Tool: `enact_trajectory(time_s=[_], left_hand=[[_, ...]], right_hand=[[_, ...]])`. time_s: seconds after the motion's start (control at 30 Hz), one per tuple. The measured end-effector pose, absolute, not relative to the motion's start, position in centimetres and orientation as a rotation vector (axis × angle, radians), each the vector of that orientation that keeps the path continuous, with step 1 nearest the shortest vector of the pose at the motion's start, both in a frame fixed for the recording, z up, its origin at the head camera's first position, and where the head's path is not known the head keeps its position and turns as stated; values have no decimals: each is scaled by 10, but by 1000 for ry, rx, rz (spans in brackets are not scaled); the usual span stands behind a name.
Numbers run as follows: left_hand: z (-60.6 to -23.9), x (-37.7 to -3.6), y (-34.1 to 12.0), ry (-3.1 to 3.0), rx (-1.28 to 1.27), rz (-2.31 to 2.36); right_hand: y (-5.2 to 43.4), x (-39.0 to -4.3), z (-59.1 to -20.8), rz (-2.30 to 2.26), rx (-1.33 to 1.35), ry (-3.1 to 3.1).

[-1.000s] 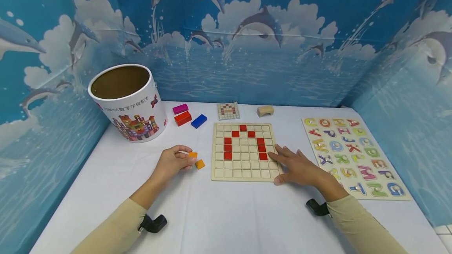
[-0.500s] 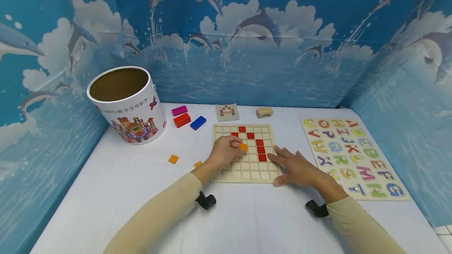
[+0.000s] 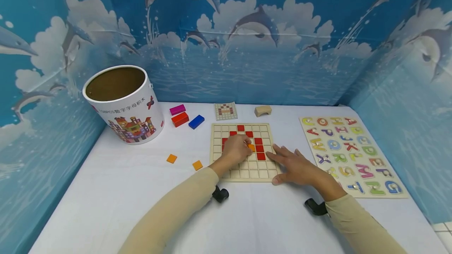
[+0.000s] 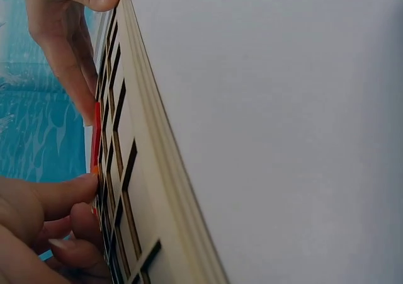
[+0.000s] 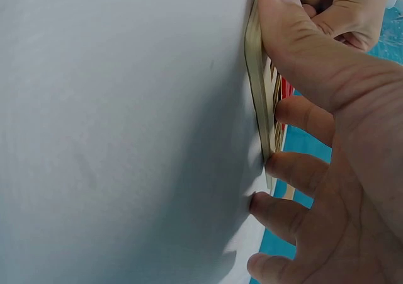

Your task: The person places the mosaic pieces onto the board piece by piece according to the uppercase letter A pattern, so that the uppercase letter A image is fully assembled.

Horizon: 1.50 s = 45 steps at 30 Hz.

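My left hand (image 3: 236,150) is over the middle of a wooden grid board (image 3: 255,174), pinching an orange square tile (image 3: 251,147) between thumb and fingers. The tile is at the grid's centre, left of the red tiles (image 3: 260,148) on the right side; whether it touches the board is unclear. More red tiles at the left are partly hidden behind the hand. My right hand (image 3: 298,167) rests with spread fingers at the board's right edge, its thumb (image 5: 296,32) at the near corner and its index fingertip reaching over the rim. Two orange tiles (image 3: 171,158) lie left of the board.
A small pattern card (image 3: 226,111) and an arched wooden block (image 3: 263,110) lie behind the board. Magenta, red (image 3: 180,119) and blue (image 3: 196,122) blocks lie near a white bucket (image 3: 135,117). An alphabet puzzle board (image 3: 388,194) lies at right.
My left hand has gone from the orange tiles on the table to the right, onto the board, carrying one tile to the grid's centre. My right hand stays at the board's edge.
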<state>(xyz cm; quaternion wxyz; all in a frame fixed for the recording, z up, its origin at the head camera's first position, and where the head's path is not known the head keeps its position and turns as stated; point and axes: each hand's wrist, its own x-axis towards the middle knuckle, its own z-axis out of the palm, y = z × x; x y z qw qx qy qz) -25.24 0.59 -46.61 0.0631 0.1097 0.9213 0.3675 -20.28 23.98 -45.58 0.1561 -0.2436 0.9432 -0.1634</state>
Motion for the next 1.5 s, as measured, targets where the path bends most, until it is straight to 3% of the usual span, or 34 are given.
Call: enact_trajectory(time_s=[0.4, 0.63, 0.8, 0.93, 1.17, 1.5], left_hand=[[-455, -252, -7, 2762, 323, 1070], [-432, -256, -119, 2678, 128, 1277], [-438, -248, -199, 2637, -25, 1106], [-450, -233, -231, 2632, -78, 1012], [-468, -210, -238, 2771, -96, 875], [-466, -205, -226, 2879, -28, 824]], right_hand=[[240, -202, -458, -477, -667, 2686], [239, -201, -461, -494, -649, 2683], [240, -200, -460, -469, -645, 2698], [240, -199, -459, -465, -644, 2701], [240, -201, -459, -471, -654, 2695], [241, -204, -459, -457, -676, 2705]])
